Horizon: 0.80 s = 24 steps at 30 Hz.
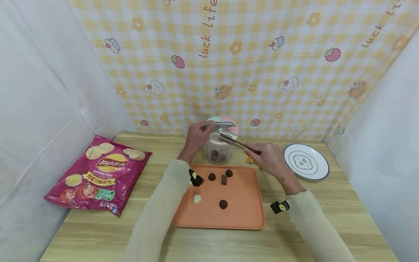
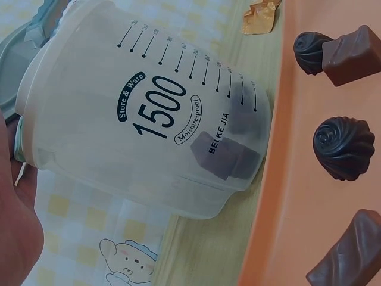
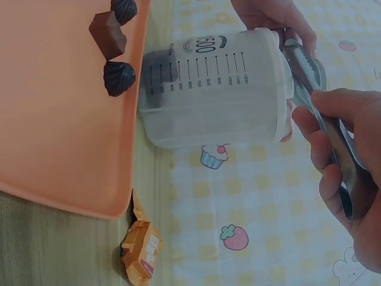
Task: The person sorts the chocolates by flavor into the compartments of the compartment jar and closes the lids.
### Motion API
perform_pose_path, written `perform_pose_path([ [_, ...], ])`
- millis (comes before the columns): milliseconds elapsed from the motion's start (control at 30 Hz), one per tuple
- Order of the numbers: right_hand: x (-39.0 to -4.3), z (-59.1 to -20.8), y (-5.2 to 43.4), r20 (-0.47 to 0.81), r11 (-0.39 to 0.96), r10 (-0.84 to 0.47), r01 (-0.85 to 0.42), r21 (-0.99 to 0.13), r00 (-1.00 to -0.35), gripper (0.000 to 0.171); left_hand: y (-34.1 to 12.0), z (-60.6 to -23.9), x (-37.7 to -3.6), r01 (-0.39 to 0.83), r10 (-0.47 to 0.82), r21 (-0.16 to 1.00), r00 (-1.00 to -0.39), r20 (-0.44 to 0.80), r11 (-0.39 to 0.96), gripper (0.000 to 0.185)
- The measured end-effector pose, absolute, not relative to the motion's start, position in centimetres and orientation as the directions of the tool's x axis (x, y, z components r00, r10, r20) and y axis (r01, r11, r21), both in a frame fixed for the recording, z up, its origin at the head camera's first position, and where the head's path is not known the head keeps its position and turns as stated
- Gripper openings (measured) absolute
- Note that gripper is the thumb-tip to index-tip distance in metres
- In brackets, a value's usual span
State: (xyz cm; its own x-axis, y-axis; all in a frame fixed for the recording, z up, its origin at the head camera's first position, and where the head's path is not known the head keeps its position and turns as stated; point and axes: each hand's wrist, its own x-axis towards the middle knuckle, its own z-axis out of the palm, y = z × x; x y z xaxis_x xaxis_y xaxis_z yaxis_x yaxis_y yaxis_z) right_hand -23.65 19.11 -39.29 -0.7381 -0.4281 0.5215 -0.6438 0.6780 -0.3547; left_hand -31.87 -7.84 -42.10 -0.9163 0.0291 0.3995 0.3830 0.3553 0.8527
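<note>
A clear 1500 ml container (image 1: 218,152) stands just behind the orange tray (image 1: 242,214). My left hand (image 1: 196,136) grips its pastel lid (image 1: 223,124), which is lifted at the container's top. My right hand (image 1: 269,157) holds metal tongs (image 1: 236,143), their tips at the container's mouth. Nothing shows between the tips. In the left wrist view, brown chocolate blocks (image 2: 226,156) lie at the bottom of the container (image 2: 149,113). Several dark chocolates (image 1: 223,204) sit on the tray. The right wrist view shows the tongs (image 3: 314,83) beside the container (image 3: 220,89).
A pink chips bag (image 1: 98,173) lies at the left of the wooden table. A white plate (image 1: 306,162) sits at the right. A gold-wrapped sweet (image 3: 141,250) lies behind the tray, near the checked backdrop. White walls close in both sides.
</note>
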Motion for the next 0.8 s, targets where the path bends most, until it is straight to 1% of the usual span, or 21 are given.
perform_pose_path([
  [167, -23.6, -39.3, 19.2, 0.517, 0.675, -0.423, -0.640, -0.368, -0.744, 0.027, -7.7, -42.2, -31.9, 0.378, 0.028, 0.849, -0.918, 0.396, 0.370, 0.051],
  [333, -23.6, -39.4, 19.3, 0.531, 0.665, -0.422, -0.649, -0.369, -0.734, 0.026, -7.7, -42.1, -31.9, 0.375, 0.029, 0.851, -0.919, 0.392, 0.368, 0.051],
  [567, -23.2, -39.5, 19.7, 0.561, 0.676, -0.437, -0.669, -0.310, -0.703, 0.027, -7.7, -42.2, -31.9, 0.388, 0.035, 0.850, -0.915, 0.403, 0.356, 0.047],
  [800, -22.1, -39.8, 20.0, 0.586, 0.646, -0.447, -0.697, -0.311, -0.676, 0.026, -7.9, -42.1, -31.8, 0.387, 0.042, 0.858, -0.917, 0.397, 0.339, 0.047],
])
